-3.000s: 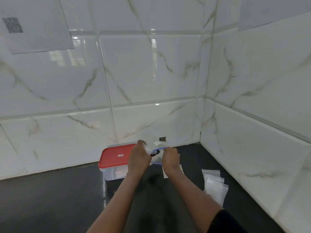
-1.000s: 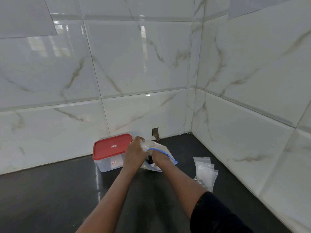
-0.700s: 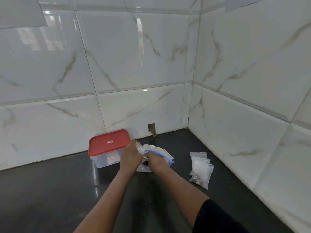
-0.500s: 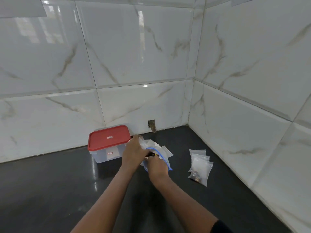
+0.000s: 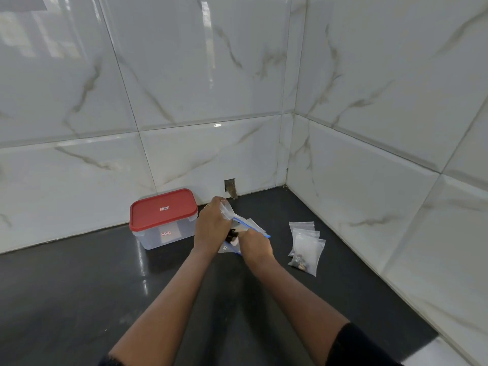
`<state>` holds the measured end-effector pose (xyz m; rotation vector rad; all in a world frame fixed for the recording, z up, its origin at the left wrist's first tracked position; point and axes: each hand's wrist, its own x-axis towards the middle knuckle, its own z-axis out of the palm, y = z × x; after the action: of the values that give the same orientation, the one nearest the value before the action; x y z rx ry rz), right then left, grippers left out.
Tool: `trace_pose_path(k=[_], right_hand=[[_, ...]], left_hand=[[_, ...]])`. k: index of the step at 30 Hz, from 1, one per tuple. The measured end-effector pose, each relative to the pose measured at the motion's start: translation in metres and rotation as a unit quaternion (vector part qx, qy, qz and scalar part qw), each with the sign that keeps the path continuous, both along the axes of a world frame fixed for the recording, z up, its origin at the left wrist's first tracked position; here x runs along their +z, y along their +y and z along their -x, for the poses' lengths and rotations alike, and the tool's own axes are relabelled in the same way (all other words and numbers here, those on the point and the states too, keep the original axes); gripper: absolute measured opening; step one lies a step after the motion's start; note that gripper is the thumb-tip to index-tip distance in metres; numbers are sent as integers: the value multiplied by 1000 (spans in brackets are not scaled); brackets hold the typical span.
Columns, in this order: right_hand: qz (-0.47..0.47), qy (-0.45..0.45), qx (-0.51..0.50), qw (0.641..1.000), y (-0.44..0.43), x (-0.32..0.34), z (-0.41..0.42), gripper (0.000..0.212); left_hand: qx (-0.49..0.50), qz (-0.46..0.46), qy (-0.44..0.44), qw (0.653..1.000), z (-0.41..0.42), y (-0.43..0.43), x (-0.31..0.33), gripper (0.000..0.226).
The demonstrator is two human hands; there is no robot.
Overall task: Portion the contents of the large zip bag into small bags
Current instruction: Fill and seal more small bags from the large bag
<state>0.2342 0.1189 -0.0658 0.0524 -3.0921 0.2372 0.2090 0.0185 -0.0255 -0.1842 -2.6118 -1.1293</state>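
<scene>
Low over counter [image 5: 79, 299]: large zip bag [image 5: 252, 228]; left hand [image 5: 212, 225] grip pinches its lip; right hand [image 5: 257, 245] at mouth, grip cannot tell. Hold mouth wide, lift few dark pieces [image 5: 233, 235] cleanly.

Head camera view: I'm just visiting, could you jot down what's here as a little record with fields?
Left hand: grips the clear lip of the large zip bag
Right hand: at the bag's blue-zipped mouth; fingers hidden
Contents: dark pieces between the hands
Small bags: heaped right of the hands, front one partly filled
Container: red lid on, left of the hands
Surface: black counter, tiled corner
</scene>
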Motion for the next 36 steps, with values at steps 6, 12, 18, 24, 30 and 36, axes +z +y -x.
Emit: trace_pose_path(k=[6,12,18,24,30,36], right_hand=[[137,25,-77,987,8,15,17,31],[160,32,-69,984,4,17,24,33],[247,25,-64,967,-8,14,19,34],[176,-6,-40,984,-15,2,14,32],[63,-86,-6,994,-24,-6,4,29],[39,-128,-14,991,-21,3,9,32]], left_hand=[[16,-39,7,999,-6,-5,2,32],[41,-54,12,998,-6,-16,6,31],[57,-57,4,997,-5,-25,0,29],[41,-34,4,999,-4,-29,-5,29],[20,-5,-5,1000,-1,-27,-6,35],[-27,23,-2,999,2,-17,-5,46]])
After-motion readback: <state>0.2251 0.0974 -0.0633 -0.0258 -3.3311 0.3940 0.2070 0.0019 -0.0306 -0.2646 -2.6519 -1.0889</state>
